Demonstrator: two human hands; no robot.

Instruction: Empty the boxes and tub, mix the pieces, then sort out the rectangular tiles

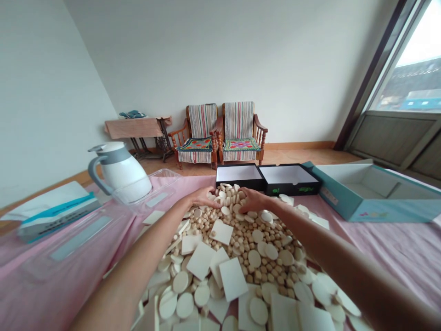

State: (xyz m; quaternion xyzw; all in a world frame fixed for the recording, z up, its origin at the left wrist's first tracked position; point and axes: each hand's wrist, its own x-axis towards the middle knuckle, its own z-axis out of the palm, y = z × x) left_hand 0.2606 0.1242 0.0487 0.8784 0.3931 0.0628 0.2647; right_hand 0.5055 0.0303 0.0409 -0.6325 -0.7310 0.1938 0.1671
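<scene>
Both forearms reach out over a big pile of cream-coloured pieces (flat squares, discs, small stubby rounds) heaped on the pink-clothed tabletop. The left hand and right hand sit at the pile's far edge, palms down and angled toward each other, w/ a clump of the small round pieces between them. That clump lies just in front of two black boxes. Hands look cupped that way prob. because the bits are small and loose: curved palms on both sides pen them in, where a fingertip pinch would take only one or two. Grip on each side reads as a loose curl over the pieces, not a fist. Fingertips are buried or turned away, so can't tell whether either hand has actually clasped anything. The black boxes stand side by side w/ white insides showing, close to the hands. A teal box lies to the right, mouth up. On the left are a white kettle, a clear tub touching or just in front of it, and a blue-and-white carton; the wide lens smears them, so print and lids are hard to make out. Near end of the pile is cut off by the bottom edge, both arms run out of frame there, and how deep the heap goes can't be judged. Two striped chairs stand at the back wall.
</scene>
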